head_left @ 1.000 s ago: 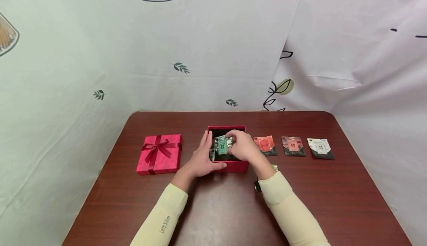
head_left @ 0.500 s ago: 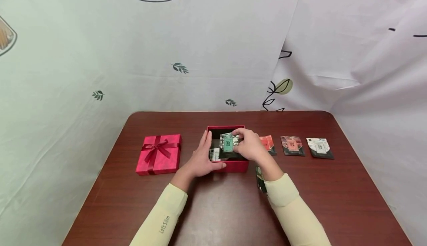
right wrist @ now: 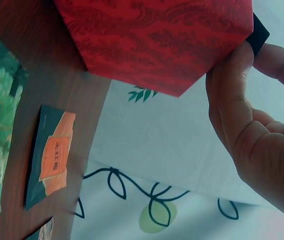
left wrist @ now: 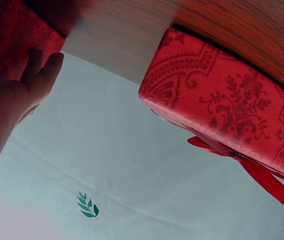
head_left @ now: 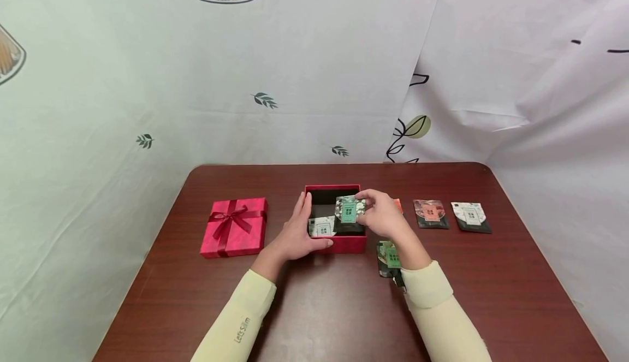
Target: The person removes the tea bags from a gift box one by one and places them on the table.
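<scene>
Nearest to the camera, on the left sleeve (head_left: 239,326), the print "Let's Slim" can be read. A green packet (head_left: 390,256) lies flat on the table (head_left: 314,307) just beside the right wrist; the characters on its label are too small to be read.

The left hand (head_left: 294,235) is laid against the left wall of the open red box (head_left: 344,243), with the fingers straight along the wall and the thumb at the front edge; nothing is pinched by it. A white packet (head_left: 321,227) is seen lying in the front left part of the box.

A teal packet (head_left: 349,209) is pinched between the thumb and fingertips of the right hand (head_left: 382,217) and is held over the right part of the box. Its face is turned upward toward the camera, and its long axis runs from near to far. Its label cannot be read.

Farther right, an orange packet (right wrist: 49,156), a pink packet (head_left: 429,213) and a white-labelled packet (head_left: 470,217) are laid in a row. To the left of the box, well apart, a lid with a ribbon bow (head_left: 235,226) is placed.
</scene>
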The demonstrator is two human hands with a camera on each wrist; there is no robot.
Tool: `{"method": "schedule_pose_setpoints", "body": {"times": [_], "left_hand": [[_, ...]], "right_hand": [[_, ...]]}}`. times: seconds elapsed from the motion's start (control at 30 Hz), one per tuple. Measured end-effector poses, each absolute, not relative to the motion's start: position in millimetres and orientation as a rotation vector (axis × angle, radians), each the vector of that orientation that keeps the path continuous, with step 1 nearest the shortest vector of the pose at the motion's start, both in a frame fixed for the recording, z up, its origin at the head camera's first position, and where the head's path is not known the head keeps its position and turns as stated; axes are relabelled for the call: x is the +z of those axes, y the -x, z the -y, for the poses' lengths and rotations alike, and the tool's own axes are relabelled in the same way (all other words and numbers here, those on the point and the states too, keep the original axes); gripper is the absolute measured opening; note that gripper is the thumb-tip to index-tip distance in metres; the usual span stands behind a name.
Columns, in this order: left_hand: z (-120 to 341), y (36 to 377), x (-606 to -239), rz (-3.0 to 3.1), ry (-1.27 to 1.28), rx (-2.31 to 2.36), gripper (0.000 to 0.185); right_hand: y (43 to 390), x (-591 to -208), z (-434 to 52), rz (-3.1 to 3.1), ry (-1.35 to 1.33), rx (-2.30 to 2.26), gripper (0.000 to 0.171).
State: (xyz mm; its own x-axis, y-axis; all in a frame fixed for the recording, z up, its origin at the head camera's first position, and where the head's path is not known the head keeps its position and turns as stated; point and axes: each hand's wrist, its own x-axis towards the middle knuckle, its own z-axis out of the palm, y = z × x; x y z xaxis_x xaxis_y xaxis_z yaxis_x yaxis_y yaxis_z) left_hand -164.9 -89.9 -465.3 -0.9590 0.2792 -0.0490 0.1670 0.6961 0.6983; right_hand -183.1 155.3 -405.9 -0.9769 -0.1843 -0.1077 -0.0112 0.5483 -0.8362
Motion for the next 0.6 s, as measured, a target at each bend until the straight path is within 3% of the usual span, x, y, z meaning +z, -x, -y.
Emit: {"method": "schedule_pose_setpoints", "body": {"times": [0.6], "left_hand": [[90.0, 164.0, -465.8, -2.748, -0.356, 1.113, 0.128]], "right_hand": [[179.6, -409.0, -189.7, -2.5, 0.129, -1.57, 0.05]]}}
